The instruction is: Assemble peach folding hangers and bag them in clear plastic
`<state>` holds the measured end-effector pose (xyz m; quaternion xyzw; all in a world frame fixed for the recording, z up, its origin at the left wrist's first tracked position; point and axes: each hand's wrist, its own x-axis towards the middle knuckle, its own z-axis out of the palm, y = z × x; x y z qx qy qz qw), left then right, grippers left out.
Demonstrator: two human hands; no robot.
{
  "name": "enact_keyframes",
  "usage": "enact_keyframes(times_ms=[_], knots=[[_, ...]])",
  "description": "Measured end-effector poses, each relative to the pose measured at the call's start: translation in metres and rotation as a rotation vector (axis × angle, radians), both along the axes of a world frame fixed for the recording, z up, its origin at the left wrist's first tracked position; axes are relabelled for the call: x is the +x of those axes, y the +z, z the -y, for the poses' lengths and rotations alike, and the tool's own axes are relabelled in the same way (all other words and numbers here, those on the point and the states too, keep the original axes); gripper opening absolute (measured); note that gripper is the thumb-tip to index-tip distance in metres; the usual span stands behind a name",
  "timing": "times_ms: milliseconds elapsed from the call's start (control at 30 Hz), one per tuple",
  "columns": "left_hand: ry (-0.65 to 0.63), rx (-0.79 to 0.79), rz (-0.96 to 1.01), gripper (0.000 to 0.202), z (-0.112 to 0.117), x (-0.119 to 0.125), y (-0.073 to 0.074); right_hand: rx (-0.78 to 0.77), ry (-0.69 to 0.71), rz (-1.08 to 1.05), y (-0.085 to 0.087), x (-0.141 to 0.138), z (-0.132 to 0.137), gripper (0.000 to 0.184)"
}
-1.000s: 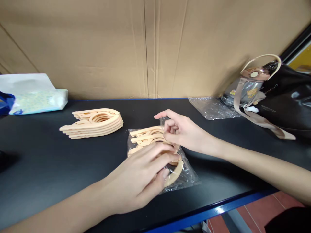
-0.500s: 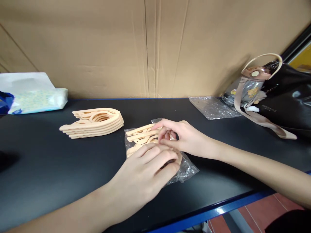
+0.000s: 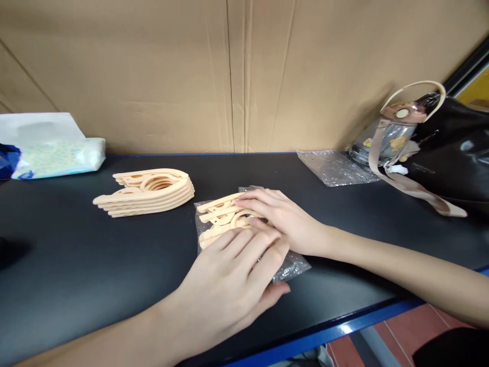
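A clear plastic bag [image 3: 294, 265] with several peach plastic hangers [image 3: 217, 211] in it lies on the black table [image 3: 95, 255]. My left hand [image 3: 233, 280] lies flat on the near part of the bag, fingers stretched out. My right hand [image 3: 280, 216] rests flat on the far part, fingers extended over the hangers. Both hands press down on the bag. A loose stack of the same peach hangers [image 3: 148, 191] lies to the left of the bag, apart from both hands.
A cardboard wall [image 3: 229, 76] stands behind the table. A tissue pack [image 3: 57, 155] lies far left, an empty clear bag [image 3: 334, 168] far right, beside a bottle with a beige strap [image 3: 393, 137] and a black bag [image 3: 454, 163]. The blue table edge [image 3: 344, 331] runs near me.
My right hand stopped pinching the bag's flap and laid its fingers flat on it. My left hand spread flat too. The bag's flap now lies folded down.
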<state>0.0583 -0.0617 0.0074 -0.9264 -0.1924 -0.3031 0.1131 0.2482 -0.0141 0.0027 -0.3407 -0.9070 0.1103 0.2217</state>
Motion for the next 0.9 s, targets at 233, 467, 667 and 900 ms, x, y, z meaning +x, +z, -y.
enact_keyframes(times_ms=[233, 467, 667, 900], knots=[[-0.044, 0.096, -0.021, 0.017, 0.004, -0.002, -0.003, 0.069, -0.007, 0.023, -0.002, 0.000, 0.001, 0.038], [-0.041, 0.171, -0.031, 0.027, 0.011, 0.000, -0.003, 0.017, -0.011, 0.090, 0.003, 0.001, 0.000, 0.043], [0.063, 0.313, -0.230, 0.035, 0.026, 0.002, -0.005, 0.016, -0.026, 0.155, 0.009, 0.004, -0.008, 0.046], [0.245, 0.409, -0.318, 0.035, -0.020, 0.021, -0.021, -0.041, -0.119, 0.224, 0.003, 0.014, -0.069, 0.055]])
